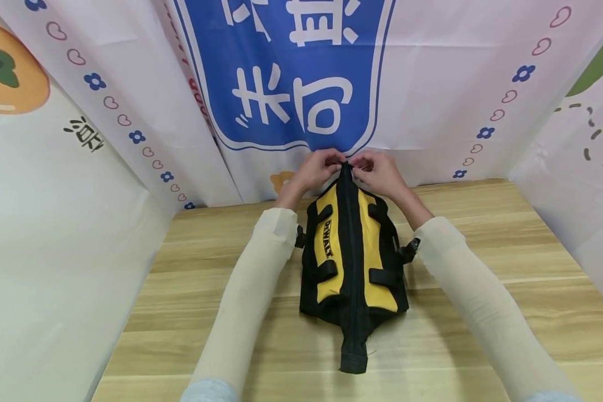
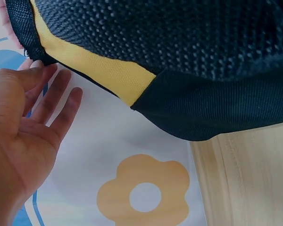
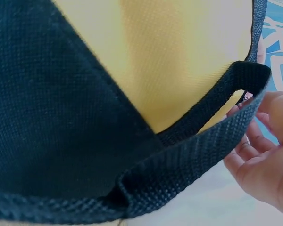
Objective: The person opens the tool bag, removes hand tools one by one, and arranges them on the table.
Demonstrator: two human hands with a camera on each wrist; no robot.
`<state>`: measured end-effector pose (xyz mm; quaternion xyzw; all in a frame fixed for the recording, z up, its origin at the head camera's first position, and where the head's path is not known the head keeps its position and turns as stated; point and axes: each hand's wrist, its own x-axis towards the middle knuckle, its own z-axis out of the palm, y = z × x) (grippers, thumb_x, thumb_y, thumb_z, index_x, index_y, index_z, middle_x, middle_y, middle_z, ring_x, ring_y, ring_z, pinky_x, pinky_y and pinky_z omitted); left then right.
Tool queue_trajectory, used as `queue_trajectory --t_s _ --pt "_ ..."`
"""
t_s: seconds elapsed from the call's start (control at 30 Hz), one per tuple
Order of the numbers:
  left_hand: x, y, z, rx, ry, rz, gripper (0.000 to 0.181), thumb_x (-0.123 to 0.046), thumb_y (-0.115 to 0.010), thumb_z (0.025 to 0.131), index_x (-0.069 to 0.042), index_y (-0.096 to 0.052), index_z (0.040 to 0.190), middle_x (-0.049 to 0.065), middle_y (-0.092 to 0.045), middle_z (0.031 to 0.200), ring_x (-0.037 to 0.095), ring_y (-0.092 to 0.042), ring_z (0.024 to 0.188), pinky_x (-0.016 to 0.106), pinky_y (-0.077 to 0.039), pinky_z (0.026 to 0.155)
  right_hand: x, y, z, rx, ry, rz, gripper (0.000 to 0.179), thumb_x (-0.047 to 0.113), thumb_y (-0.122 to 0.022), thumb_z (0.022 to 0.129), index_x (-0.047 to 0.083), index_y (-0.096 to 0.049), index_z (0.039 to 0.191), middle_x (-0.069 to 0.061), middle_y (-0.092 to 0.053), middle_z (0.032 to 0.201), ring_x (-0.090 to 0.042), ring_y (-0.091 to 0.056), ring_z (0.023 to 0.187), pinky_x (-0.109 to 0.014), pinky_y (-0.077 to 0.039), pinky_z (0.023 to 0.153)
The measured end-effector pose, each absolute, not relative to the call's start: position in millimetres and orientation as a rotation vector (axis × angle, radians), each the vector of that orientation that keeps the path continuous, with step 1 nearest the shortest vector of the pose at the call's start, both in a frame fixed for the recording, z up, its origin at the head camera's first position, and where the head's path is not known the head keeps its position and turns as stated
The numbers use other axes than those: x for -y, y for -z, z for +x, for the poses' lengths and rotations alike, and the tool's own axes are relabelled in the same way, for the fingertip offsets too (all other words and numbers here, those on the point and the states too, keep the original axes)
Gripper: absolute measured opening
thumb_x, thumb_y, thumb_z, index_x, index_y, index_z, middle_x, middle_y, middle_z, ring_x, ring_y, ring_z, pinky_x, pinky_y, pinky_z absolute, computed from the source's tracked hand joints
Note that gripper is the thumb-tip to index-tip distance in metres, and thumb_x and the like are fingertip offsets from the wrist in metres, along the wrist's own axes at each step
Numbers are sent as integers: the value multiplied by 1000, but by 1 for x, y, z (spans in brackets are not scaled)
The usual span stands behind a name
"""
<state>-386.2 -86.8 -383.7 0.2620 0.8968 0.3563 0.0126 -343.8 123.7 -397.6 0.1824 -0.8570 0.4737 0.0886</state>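
Note:
A black and yellow DeWalt tool bag point(image 1: 329, 290) lies lengthwise on the wooden table, its closed-looking black zipper strip point(image 1: 350, 240) running along the top. Both hands are at the bag's far end. My left hand point(image 1: 315, 172) pinches the black end tab of the strip between thumb and forefinger; in the left wrist view its other fingers point(image 2: 56, 101) extend loosely. From the other side, my right hand point(image 1: 379, 173) pinches the same end with bent fingers. In the right wrist view a black handle strap point(image 3: 193, 162) partly hides those fingertips.
A printed white sheet point(image 1: 422, 100) with a blue sign hangs right behind the bag's far end. White side walls point(image 1: 55, 251) flank the wooden table point(image 1: 181, 312). Toward the person, the bag's near end tab point(image 1: 354, 362) sticks out over the tabletop.

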Motion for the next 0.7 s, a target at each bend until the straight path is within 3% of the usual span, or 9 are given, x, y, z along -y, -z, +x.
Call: queue_trajectory --t_s 0.23,0.37,0.7 --pt "81 388 -388 -2896 -1079 824 10 -15 -64 109 -11 -72 112 5 -76 113 18 -66 102 35 -56 100 -123 397 -344 2555 -1568 473 22 2 -64 98 -2 -75 116 -20 -74 107 -19 -66 88 -17 -52 73" --pt "79 389 -386 -2935 -1078 845 10 -15 -63 109 -11 -72 110 5 -75 107 19 -64 95 32 -54 92 -123 396 -343 2572 -1564 474 21 2 -63 98 -2 -74 115 -18 -74 104 -15 -63 84 -18 -50 72" --pt "80 391 -386 -2951 -1102 814 8 -13 -62 109 -11 -70 109 5 -73 102 19 -62 93 30 -51 88 -124 384 -328 2689 -1365 554 17 6 -65 98 1 -75 110 -18 -74 104 -27 -65 90 -25 -49 74"
